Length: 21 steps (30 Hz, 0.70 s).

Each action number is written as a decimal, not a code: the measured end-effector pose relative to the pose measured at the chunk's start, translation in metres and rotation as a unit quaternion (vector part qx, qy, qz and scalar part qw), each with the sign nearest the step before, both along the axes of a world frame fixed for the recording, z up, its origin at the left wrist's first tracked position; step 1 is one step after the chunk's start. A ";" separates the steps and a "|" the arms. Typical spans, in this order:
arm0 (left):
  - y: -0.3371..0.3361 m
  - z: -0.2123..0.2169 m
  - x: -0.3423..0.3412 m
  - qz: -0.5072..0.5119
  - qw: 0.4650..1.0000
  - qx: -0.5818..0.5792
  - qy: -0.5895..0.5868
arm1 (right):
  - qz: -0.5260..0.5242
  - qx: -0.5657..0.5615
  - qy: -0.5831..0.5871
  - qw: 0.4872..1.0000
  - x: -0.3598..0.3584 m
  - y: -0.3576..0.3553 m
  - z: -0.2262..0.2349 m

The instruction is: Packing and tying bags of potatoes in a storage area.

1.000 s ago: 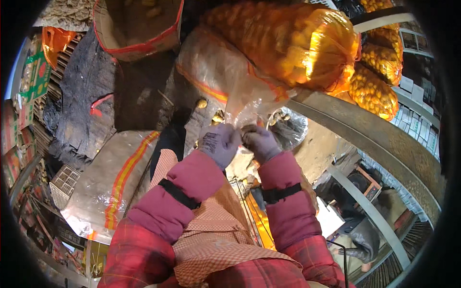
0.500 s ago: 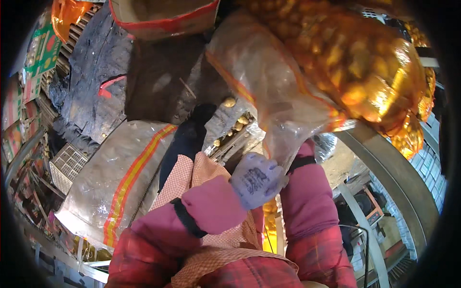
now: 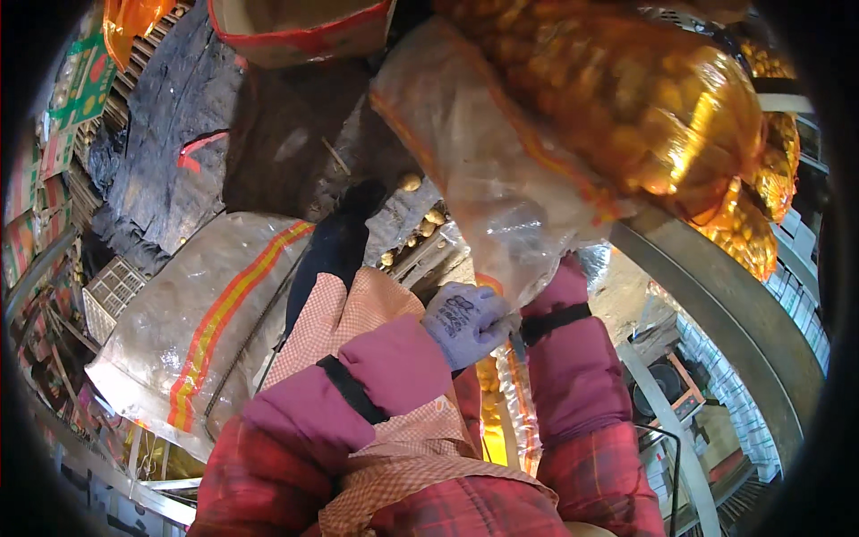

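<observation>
My left hand (image 3: 465, 322), in a pale lavender knit glove with dark print, is closed on the lower edge of a translucent woven plastic sack (image 3: 465, 125) with red-and-yellow stripes. The sack is slack and stretches from my hands up toward the far side. My right arm in its pink sleeve (image 3: 573, 349) reaches up to the sack's lower right part; the hand is hidden by the plastic, so its fingers do not show. Below my left hand a clear strip with an orange-red stripe (image 3: 519, 403) hangs between my arms.
A full orange mesh sack (image 3: 626, 107) of round produce lies at the far right, behind a curved metal bar (image 3: 725, 295). At left rests another striped sack (image 3: 201, 313). An open cardboard box (image 3: 304, 40) stands at the back; a few potatoes (image 3: 410, 183) lie ahead of me.
My left hand has shifted slightly left and its fist has turned, still gripping the sack edge. A clear striped strip now shows below it between my arms. The view has shifted a little.
</observation>
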<state>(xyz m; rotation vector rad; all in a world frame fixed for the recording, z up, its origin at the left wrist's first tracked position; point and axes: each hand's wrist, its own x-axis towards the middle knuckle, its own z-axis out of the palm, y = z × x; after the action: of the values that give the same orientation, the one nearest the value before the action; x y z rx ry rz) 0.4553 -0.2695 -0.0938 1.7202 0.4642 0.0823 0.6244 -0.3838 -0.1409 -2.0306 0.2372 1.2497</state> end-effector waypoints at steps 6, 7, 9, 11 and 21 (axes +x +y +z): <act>-0.004 0.044 0.005 0.047 0.998 -0.017 -0.024 | 0.007 0.026 0.015 1.000 -0.002 -0.001 0.080; -0.004 0.051 0.007 0.049 0.998 -0.018 -0.018 | 0.016 0.031 0.015 0.999 -0.002 0.001 0.085; -0.004 0.066 0.011 0.037 0.999 -0.033 0.022 | 0.039 0.032 0.013 0.999 -0.001 0.007 0.087; -0.001 0.074 0.015 0.000 0.992 -0.052 0.114 | 0.072 0.020 0.001 0.997 -0.002 0.015 0.081; 0.008 0.065 0.010 0.105 0.985 0.064 0.122 | -0.101 0.143 0.070 0.982 0.009 -0.036 0.209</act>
<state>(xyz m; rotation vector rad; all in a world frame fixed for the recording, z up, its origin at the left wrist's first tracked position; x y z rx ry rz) 0.4655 -0.2614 -0.0286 1.8102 0.8371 0.0549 0.6339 -0.4196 0.0685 -1.6345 0.3021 1.2233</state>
